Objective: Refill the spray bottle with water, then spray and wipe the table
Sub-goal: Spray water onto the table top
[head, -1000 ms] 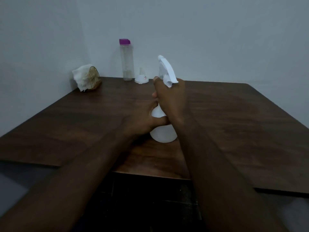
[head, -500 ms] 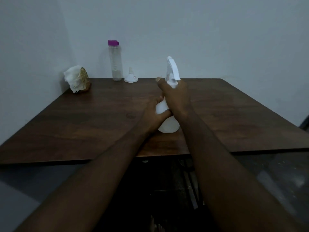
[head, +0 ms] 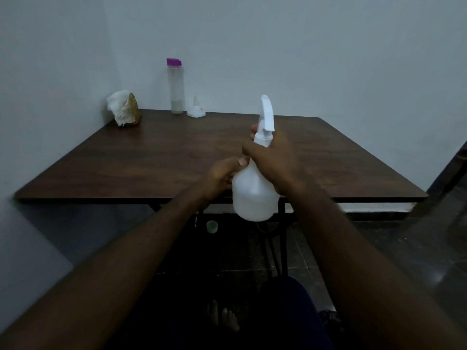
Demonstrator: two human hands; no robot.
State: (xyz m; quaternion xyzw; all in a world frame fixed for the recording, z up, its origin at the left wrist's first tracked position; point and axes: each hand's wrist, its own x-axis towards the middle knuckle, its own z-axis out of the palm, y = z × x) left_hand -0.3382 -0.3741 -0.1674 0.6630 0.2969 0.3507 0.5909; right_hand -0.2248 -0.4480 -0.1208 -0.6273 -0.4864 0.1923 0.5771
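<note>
At the bottom edge, two bare feet [head: 223,318] stand on the dark floor beside a dark-clothed leg [head: 290,314]. From there two bare forearms reach forward and meet on one white spray bottle [head: 254,198]. It is upright and held in the air at the near edge of the counter [head: 151,160], and its base shows lower than that edge.

Both hands grip the bottle. The left hand [head: 222,178] comes in from the left side, with its thumb laid against the sloping shoulder and its fingers curled round the far side. The right hand [head: 274,160] sits higher, with its fingers wrapped round the neck just under the white trigger head [head: 266,114]. The head stands up clear of both hands.

Under the counter, one small green cup [head: 211,227] sits on the floor near the dark metal legs.

Along the far edge of the dark wood counter, by the wall, three things stand well apart from the hands. One is a tall clear water bottle [head: 175,89] with a purple cap. Just beside it, to its right, is one small white funnel-shaped piece [head: 196,111]. In the far left corner is one woven holder [head: 133,109] stuffed with white napkins [head: 117,106].
</note>
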